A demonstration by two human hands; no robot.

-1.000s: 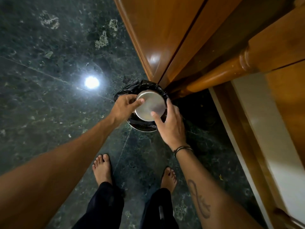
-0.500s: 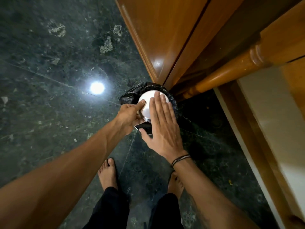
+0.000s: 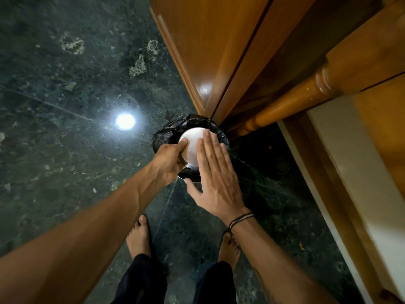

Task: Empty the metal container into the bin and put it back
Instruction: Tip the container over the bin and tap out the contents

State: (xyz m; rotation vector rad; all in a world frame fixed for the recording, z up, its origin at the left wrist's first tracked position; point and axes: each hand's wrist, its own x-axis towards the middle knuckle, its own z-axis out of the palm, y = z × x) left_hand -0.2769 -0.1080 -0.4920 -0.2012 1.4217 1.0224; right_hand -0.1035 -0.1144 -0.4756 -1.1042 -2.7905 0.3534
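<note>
Dark green floor (image 3: 65, 163) shines under a light spot, and a bin (image 3: 175, 132) with a black bag sits by a wood door (image 3: 203, 51). Upside down over the bin is the metal container (image 3: 192, 141) — the left hand (image 3: 169, 160) has its grip clamped on the rim. The right hand (image 3: 215, 174) lies flat on its bottom — fingers straight, holding nothing.

The bin (image 3: 166, 134), lined with a black bag, stands on the floor (image 3: 65, 150) tight against the corner of a wooden cabinet (image 3: 208, 51). A turned wooden post (image 3: 285, 102) slants in close on its right. The bin's left and near sides open onto bare floor. The upturned metal container (image 3: 192, 141) and both hands cover its mouth.
</note>
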